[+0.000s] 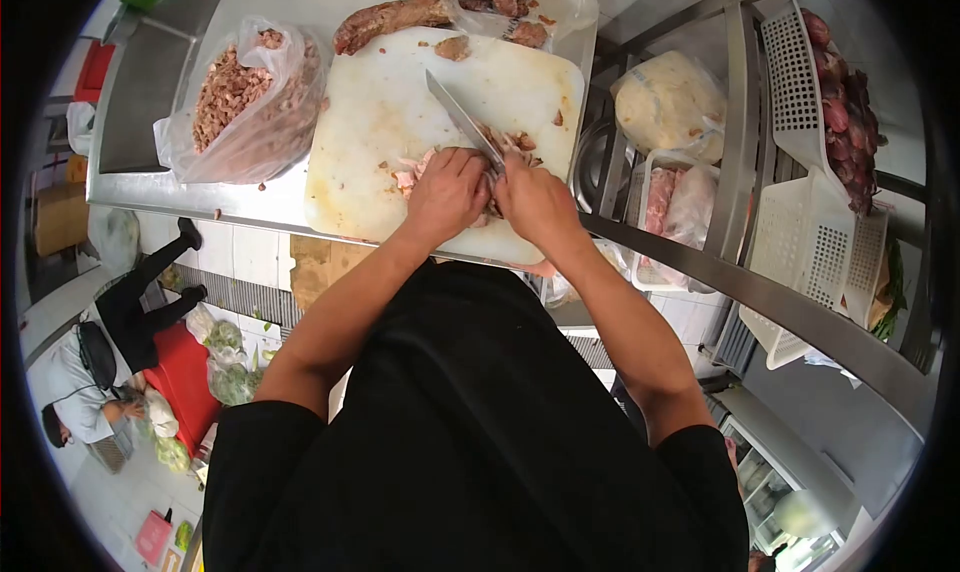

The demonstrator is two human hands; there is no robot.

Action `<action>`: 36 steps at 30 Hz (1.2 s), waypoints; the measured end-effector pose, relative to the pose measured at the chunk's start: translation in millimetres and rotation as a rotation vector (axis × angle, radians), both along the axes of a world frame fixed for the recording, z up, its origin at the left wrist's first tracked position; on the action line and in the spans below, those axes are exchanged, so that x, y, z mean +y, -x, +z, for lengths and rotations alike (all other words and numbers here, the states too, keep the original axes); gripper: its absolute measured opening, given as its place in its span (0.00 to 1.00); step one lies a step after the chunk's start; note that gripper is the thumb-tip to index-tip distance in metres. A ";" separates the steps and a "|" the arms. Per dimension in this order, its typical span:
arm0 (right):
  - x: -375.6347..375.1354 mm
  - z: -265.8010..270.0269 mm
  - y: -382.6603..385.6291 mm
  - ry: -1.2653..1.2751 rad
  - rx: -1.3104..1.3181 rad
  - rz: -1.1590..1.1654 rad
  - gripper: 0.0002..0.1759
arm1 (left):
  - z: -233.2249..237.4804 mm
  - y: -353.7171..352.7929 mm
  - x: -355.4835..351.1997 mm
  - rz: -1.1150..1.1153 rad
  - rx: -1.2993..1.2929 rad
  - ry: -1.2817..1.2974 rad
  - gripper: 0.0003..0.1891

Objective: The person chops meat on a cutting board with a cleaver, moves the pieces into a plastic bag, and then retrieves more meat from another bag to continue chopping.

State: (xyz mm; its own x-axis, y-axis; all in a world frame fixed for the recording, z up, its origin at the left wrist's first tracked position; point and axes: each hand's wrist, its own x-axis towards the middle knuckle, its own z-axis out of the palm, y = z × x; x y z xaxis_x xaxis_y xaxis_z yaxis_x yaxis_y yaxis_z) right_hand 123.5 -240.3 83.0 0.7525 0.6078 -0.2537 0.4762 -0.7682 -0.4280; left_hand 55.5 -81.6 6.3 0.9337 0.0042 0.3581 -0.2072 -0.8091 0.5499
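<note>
My right hand (537, 204) is closed around the handle of a knife (459, 111), its blade pointing away to the upper left over the white cutting board (375, 97). My left hand (449, 198) sits beside it with curled fingers, pressing on a piece of meat (408, 175) that is mostly hidden under it. Small cut bits of meat (520, 144) lie by the blade and the right hand. At the board's far edge is a long browned piece of meat (390, 24), with more meat partly under clear plastic. A plastic bag of chopped meat (235, 97) stands left of the board.
A metal sink (150, 102) is at the left. On the right, a metal rack (745, 122) holds a bagged pale mass (670, 104), a basket of packed meat (662, 200) and a white basket (797, 82) beside dark red pieces. Another person (90, 372) bends over vegetables at lower left.
</note>
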 end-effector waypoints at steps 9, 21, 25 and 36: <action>-50.9 13.0 33.7 0.136 0.147 -0.037 0.13 | 0.7 1.5 -1.9 0.046 -0.012 0.028 0.10; -49.4 41.9 38.3 0.127 0.162 -0.019 0.13 | 0.3 2.6 0.5 0.089 -0.020 0.081 0.08; -12.6 -5.1 29.3 0.112 0.074 -0.084 0.12 | -2.3 1.1 -2.0 0.076 0.029 0.046 0.07; -50.6 60.0 37.0 0.103 0.150 -0.015 0.12 | 12.0 10.8 10.3 0.053 -0.041 0.079 0.10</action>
